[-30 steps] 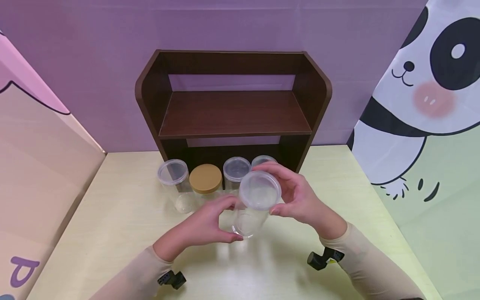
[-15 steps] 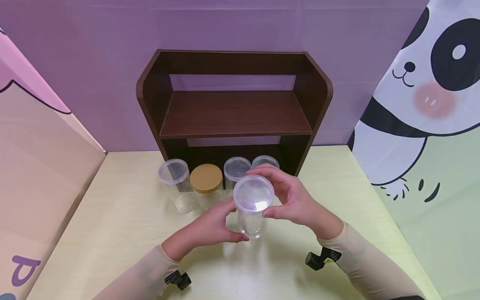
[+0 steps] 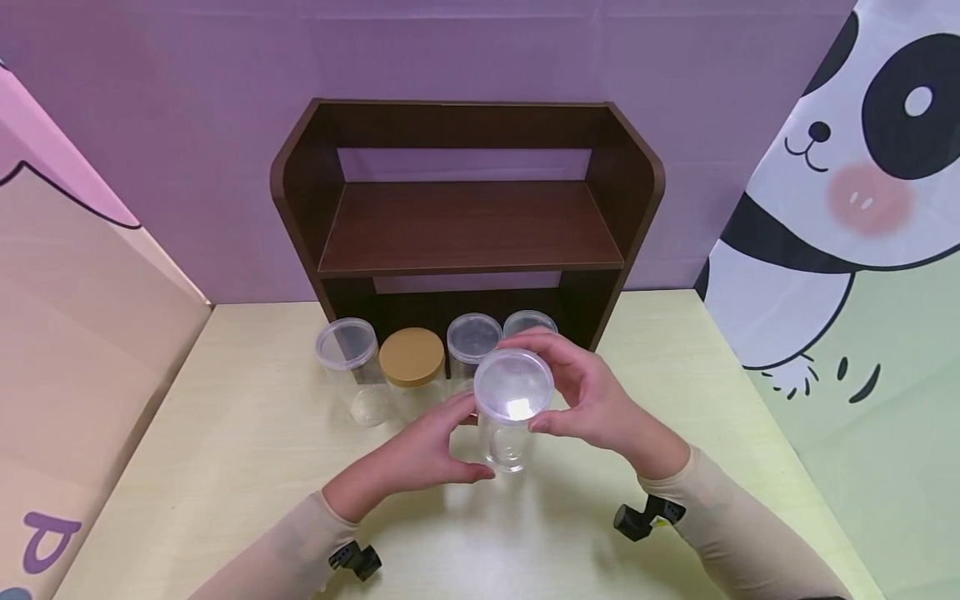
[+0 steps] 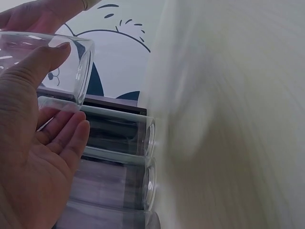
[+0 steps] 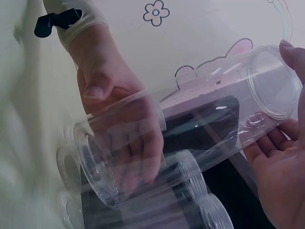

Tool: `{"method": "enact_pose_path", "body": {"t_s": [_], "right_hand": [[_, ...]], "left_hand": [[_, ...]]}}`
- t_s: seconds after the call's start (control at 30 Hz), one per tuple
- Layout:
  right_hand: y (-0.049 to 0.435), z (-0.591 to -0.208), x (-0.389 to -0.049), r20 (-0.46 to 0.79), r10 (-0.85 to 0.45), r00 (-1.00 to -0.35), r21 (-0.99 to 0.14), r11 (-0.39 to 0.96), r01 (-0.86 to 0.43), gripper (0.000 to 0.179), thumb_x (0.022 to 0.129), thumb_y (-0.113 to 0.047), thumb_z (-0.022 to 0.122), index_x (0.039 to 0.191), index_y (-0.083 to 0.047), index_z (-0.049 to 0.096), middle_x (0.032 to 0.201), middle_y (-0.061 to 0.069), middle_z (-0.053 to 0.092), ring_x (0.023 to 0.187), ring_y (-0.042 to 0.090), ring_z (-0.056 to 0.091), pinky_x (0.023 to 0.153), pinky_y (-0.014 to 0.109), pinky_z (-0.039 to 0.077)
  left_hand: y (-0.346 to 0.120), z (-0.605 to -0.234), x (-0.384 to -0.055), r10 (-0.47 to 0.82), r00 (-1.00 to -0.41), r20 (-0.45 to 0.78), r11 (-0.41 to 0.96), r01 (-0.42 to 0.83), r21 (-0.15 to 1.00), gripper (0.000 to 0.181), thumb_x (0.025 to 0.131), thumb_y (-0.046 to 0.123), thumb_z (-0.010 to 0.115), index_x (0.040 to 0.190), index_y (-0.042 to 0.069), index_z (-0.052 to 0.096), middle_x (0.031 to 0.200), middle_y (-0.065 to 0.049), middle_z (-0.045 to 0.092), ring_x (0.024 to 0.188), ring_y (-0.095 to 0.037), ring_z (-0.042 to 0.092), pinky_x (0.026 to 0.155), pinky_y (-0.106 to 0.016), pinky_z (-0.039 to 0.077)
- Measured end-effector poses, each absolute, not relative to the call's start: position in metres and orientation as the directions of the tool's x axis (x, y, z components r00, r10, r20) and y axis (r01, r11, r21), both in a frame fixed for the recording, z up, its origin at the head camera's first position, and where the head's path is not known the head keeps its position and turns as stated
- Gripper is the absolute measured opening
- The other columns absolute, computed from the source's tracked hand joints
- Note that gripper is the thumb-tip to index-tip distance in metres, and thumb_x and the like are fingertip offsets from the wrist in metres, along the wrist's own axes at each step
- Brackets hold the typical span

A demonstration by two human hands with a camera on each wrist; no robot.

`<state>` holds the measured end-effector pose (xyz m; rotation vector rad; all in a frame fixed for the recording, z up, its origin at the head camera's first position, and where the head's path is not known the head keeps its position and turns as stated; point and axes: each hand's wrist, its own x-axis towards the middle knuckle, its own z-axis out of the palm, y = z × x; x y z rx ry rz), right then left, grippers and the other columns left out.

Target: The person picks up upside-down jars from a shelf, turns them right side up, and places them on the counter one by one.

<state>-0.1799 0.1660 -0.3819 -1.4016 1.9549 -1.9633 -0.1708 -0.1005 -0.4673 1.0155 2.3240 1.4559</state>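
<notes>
A tall clear jar (image 3: 513,387) with a translucent screw lid stands nearly upright between both hands, above the table. Fingers and thumb of my right hand (image 3: 596,404) grip it around the lid end. My left hand (image 3: 416,450) curves around the lower part, its thumb at the base on the near side and its fingers behind. Through the transparent wall of the jar (image 5: 209,119) in the right wrist view, the left fingers show. The left wrist view has the jar's base (image 4: 85,71) close by the left thumb.
Behind the hands stand a clear-lidded jar (image 3: 347,346), a jar with a tan lid (image 3: 412,358) and two more clear-lidded jars (image 3: 474,337), the rightmost partly hidden by the right hand. A dark brown two-tier shelf (image 3: 472,225) rises behind them on the pale table (image 3: 240,450).
The held jar has gone from tilted to nearly upright, its base shifting right. My left hand has moved slightly right with it, and the right hand slightly left and down.
</notes>
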Motion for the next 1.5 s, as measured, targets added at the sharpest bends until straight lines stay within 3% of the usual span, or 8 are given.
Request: {"method": "enact_pose_path", "body": {"t_s": [0.33,0.6,0.8,0.97,1.27,1.5], "right_hand": [[0.202,-0.388,-0.184,0.502,-0.527,-0.686,-0.84,-0.108,-0.532,0.073,0.094,-0.023,0.092,0.149,0.008,0.055,0.146,0.005,0.061,0.134,0.026,0.06,0.113,0.037,0.056],[0.238,-0.392,-0.194,0.5,-0.474,-0.725,-0.844,-0.079,-0.53,0.068,0.095,-0.008,0.088,0.151,0.008,0.054,0.146,0.003,0.063,0.133,0.023,0.06,0.115,0.032,0.053],[0.255,-0.395,-0.203,0.519,-0.417,-0.746,-0.838,-0.078,-0.54,0.064,0.095,0.008,0.081,0.152,0.009,0.054,0.145,0.003,0.064,0.133,0.02,0.06,0.114,0.027,0.053],[0.259,-0.399,-0.209,0.526,-0.37,-0.766,-0.837,-0.064,-0.544,0.068,0.087,0.025,0.071,0.152,0.009,0.055,0.144,0.003,0.064,0.133,0.021,0.058,0.112,0.026,0.053],[0.258,-0.413,-0.219,0.507,-0.314,-0.803,-0.839,0.035,-0.543,0.07,0.087,0.026,0.074,0.152,0.014,0.05,0.142,0.001,0.065,0.133,0.019,0.059,0.117,0.024,0.049],[0.248,-0.43,-0.223,0.512,-0.165,-0.843,-0.847,0.064,-0.527,0.071,0.086,0.029,0.072,0.152,0.013,0.051,0.141,-0.001,0.063,0.131,0.015,0.063,0.118,0.022,0.046]], "left_hand": [[-0.108,-0.473,-0.172,0.669,-0.713,0.21,0.26,0.489,0.832,0.071,0.088,0.009,0.094,0.15,0.008,0.06,0.147,-0.009,0.064,0.138,-0.02,0.06,0.116,-0.043,0.055],[-0.113,-0.475,-0.173,0.665,-0.715,0.217,0.258,0.492,0.831,0.067,0.09,0.009,0.093,0.149,0.014,0.061,0.145,0.002,0.064,0.137,-0.024,0.062,0.115,-0.046,0.056],[-0.115,-0.475,-0.174,0.667,-0.707,0.235,0.238,0.501,0.832,0.066,0.09,0.009,0.092,0.148,0.014,0.062,0.145,-0.001,0.065,0.137,-0.024,0.062,0.113,-0.049,0.056],[-0.115,-0.476,-0.173,0.665,-0.71,0.231,0.241,0.497,0.834,0.064,0.09,0.008,0.092,0.147,0.014,0.063,0.144,-0.002,0.065,0.137,-0.026,0.062,0.114,-0.045,0.056],[-0.116,-0.475,-0.172,0.665,-0.715,0.217,0.259,0.493,0.83,0.062,0.091,0.01,0.092,0.146,0.013,0.064,0.143,-0.006,0.067,0.135,-0.02,0.062,0.113,-0.043,0.057],[-0.117,-0.476,-0.171,0.663,-0.717,0.213,0.268,0.494,0.827,0.06,0.091,0.011,0.092,0.145,0.015,0.065,0.141,-0.003,0.068,0.133,-0.018,0.063,0.112,-0.04,0.057]]}}
